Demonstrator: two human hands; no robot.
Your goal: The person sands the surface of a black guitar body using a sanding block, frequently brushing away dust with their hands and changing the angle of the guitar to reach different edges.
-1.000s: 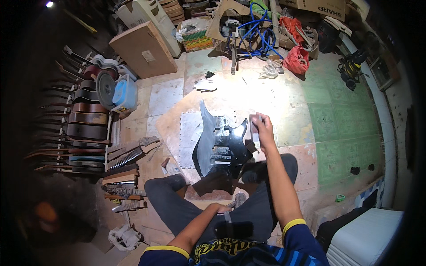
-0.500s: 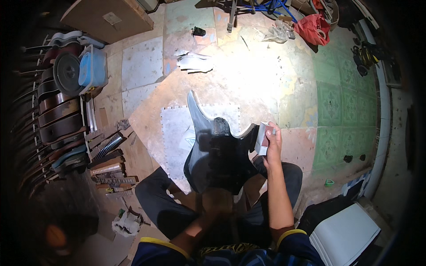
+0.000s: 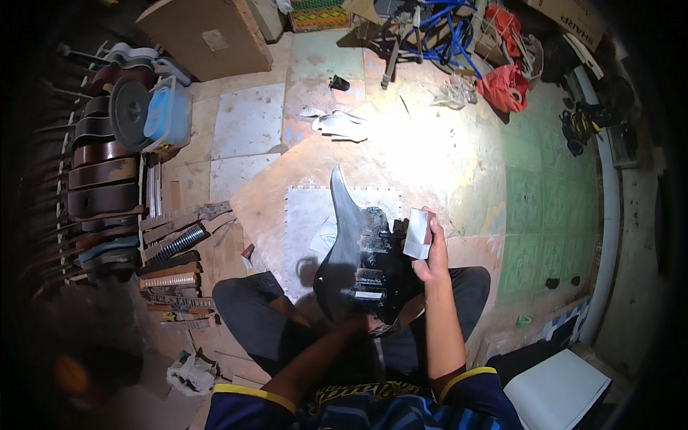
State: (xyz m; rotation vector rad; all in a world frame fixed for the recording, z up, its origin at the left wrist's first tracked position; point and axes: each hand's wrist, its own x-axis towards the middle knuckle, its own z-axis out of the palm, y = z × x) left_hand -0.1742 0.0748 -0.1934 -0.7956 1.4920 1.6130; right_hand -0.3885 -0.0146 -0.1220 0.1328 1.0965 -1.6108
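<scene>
One black-and-grey, solid-looking electric-guitar body with a long curved horn [image 3: 358, 261] takes centre stage, over the white foam mat with toothed edges [image 3: 304, 208]. Its horn overlaps the mat's far edge from this angle, and its lower end comes past the near edge towards the lap. Off to its right, the bare right grip [image 3: 436, 251] is curled snugly around a white-and-reddish-brown rectangular block [image 3: 416, 235], thumb and fingers wrapped on its sides. Down in shadow, the bare left grip [image 3: 356, 326] is by the body's lower end; it seems to be touching, but I can't tell how tightly it's closed.

Now, handling: I'd call this body stiff and fairly heavy, smooth enough to slip under dusty fingers. Best hold? That thick lower end, palm underneath; the slim horn looks likeliest to chip. The block looks light and firm, best pinched across its long sides.
</scene>
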